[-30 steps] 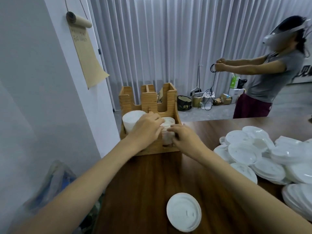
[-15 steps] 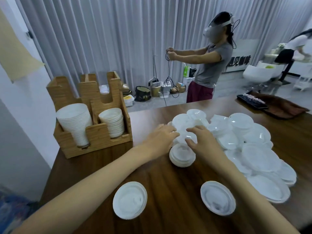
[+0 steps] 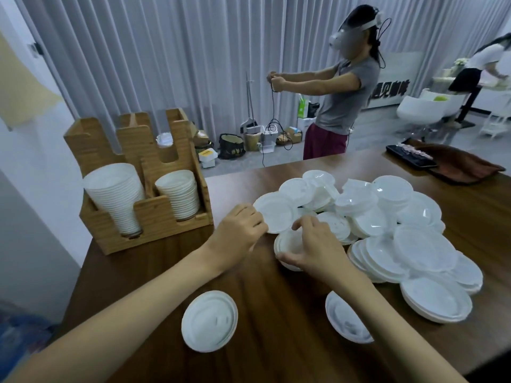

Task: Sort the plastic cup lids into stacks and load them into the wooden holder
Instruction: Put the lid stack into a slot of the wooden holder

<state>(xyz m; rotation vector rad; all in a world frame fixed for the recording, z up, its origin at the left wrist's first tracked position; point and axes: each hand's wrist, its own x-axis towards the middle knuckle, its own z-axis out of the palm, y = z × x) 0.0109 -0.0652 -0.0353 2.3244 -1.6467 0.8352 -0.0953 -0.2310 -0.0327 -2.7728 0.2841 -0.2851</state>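
With the wooden holder (image 3: 154, 217) part-filled at the left, the left hand (image 3: 237, 233) lay curled against the loose pile (image 3: 401, 230), its hold unclear, while the right hand (image 3: 315, 250) cupped a small stack of lids (image 3: 287, 241) on the table, seemingly mid-sorting, needing a squared stack before loading.

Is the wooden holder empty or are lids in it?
Not empty. The wooden holder has a wide lid stack and a narrower lid stack in its front slots; back slots mostly hidden.
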